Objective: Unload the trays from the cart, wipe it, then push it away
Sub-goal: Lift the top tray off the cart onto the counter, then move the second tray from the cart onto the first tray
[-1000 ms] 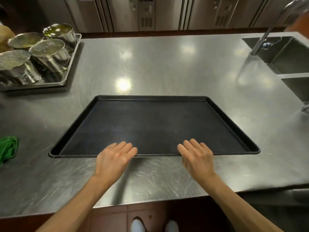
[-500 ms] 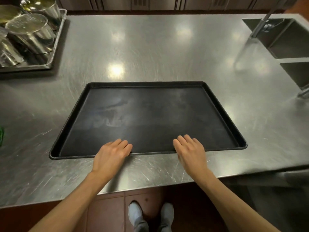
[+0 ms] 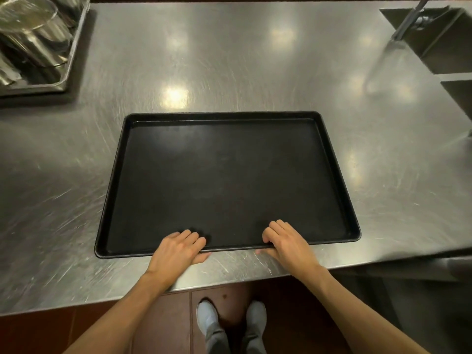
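Here, the fingers (image 3: 190, 237) of the left hand (image 3: 176, 251) curl over the near rim of a flat black rectangular tray (image 3: 227, 180), thumb under the edge, and the right hand (image 3: 288, 242) grips the same rim just beside it. The tray lies flat on the scratched stainless steel counter (image 3: 255, 60), near its front edge. A metal pan of shiny steel cans (image 3: 33, 44) sits far left; sink basins (image 3: 434, 39) lie far right.

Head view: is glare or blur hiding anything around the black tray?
Head view: ceiling lights glare in patches on the steel counter beyond the black tray, which stays matte and sharp; the faucet and right edge smear with blur; wide-angle distortion bows the counter's edges.
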Available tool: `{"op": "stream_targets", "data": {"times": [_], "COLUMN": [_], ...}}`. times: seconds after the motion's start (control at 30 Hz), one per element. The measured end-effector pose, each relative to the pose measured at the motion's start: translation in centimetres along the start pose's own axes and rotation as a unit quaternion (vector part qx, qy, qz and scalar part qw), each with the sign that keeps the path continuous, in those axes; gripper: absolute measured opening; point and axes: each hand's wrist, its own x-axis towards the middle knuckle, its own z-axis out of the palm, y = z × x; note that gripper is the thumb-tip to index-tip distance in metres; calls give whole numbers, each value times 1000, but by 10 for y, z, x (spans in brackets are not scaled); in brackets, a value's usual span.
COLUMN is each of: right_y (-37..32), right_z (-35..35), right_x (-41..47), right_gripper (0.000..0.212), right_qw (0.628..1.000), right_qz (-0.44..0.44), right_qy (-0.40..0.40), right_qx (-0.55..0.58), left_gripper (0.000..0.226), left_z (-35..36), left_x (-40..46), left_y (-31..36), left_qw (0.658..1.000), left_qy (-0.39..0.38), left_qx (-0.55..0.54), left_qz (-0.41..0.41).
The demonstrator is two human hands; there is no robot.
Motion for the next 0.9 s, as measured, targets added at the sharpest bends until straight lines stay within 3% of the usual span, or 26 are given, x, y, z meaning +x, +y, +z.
{"op": "stream_targets", "data": {"times": [0.13,0.47,0.77,0.83,0.9], "right_y": [3,22,16,15,12], "right_z": [-1,-3,-3,-6,-11], "right_x": [0,3,-1,0,1], "right_gripper": [50,67,47,52,53], "right_qw": [1000,999,1000,1000,999], "right_qz": [3,-4,-4,3,9], "right_qy": [-13,-5,-11,-24,-40], "right_qx": [23,31,9,6,25], "left_gripper": [41,43,54,57,47], "left_z": [-2,-2,-2,-8,-17], "left_x": [2,14,10,12,15], "left_y": [2,15,13,14,15], "left_qw": [999,996,995,991,980], "left_qy": [-24,-32,-53,-60,-56], "left_qx": [-25,-45,-46,-69,-118], "left_qz": [-41,-68,-77,-99,-150]}}
